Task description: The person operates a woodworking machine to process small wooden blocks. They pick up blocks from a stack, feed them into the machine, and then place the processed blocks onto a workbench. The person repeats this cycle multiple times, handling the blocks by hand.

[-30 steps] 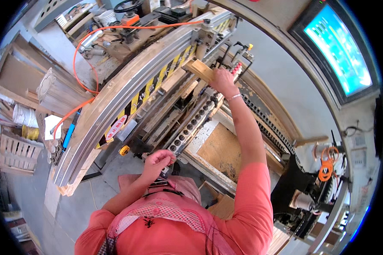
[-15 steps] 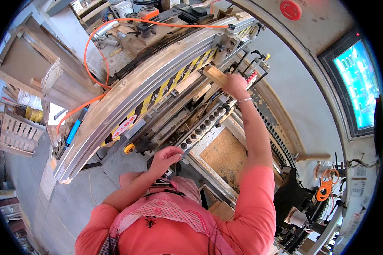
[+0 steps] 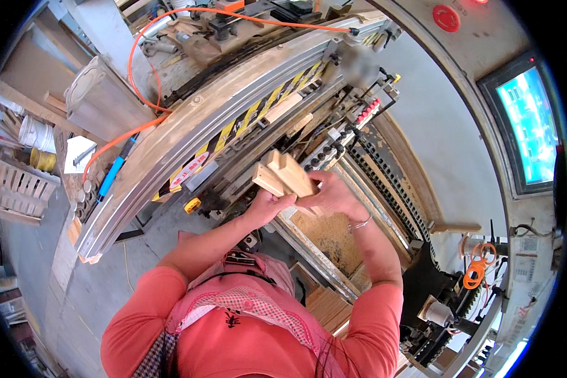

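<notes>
My two hands are close together above the near part of a woodworking machine. Between them is a small bundle of pale wooden blocks [image 3: 296,176], fanned out at their far ends. My left hand [image 3: 268,208] is closed on the near left side of the bundle, thumb pointing toward the other hand. My right hand [image 3: 335,194], a bracelet at its wrist, grips the blocks from the right. The fingers partly hide the lower ends of the blocks. Just beyond lies a row of black round suction-like pads [image 3: 324,154] on a metal rail.
A long beam with a yellow-black striped band [image 3: 252,120] crosses the far side. An orange hose [image 3: 129,69] loops over it. Sawdust covers a panel [image 3: 334,236] below my right forearm. At right are a lit screen [image 3: 528,126], a red button [image 3: 446,18] and orange scissors [image 3: 475,274].
My right hand has come back from the far end of the machine with wood in it. My left hand has moved up and right to meet it and now holds the blocks too.
</notes>
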`<control>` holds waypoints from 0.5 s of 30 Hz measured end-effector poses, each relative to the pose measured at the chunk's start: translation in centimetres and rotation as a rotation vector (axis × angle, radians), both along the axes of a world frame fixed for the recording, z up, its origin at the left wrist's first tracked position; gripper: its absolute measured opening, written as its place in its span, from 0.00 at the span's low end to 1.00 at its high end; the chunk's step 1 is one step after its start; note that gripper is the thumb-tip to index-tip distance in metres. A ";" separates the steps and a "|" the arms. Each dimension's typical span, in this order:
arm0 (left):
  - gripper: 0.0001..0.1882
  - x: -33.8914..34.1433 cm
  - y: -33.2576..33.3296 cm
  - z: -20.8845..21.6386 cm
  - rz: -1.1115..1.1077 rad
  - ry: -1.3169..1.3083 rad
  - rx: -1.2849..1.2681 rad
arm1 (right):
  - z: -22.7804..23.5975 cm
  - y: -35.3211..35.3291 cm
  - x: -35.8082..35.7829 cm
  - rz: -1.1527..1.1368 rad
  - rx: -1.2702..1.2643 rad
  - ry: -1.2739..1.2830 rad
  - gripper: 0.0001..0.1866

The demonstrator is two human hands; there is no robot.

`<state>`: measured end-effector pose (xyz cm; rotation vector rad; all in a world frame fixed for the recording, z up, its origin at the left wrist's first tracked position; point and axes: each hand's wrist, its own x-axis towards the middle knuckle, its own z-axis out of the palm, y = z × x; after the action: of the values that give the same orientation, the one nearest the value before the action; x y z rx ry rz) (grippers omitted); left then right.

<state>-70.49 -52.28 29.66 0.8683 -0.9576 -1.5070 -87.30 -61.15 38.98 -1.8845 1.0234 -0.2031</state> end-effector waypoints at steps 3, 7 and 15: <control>0.13 1.6 0.7 -1.2 0.096 0.011 -0.002 | 0.5 -2.5 -0.6 -0.169 0.041 0.013 0.21; 0.11 2.6 2.9 -1.2 0.163 0.008 0.089 | -0.6 -9.3 -2.1 -0.169 -0.236 0.178 0.23; 0.06 3.7 3.5 -1.6 0.200 -0.136 0.055 | -5.4 -19.8 -0.8 -0.169 -0.680 0.668 0.21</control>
<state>-66.80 -48.78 28.07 1.0852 -0.9017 -1.3218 -88.12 -80.90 33.57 -2.5630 1.7233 -0.0039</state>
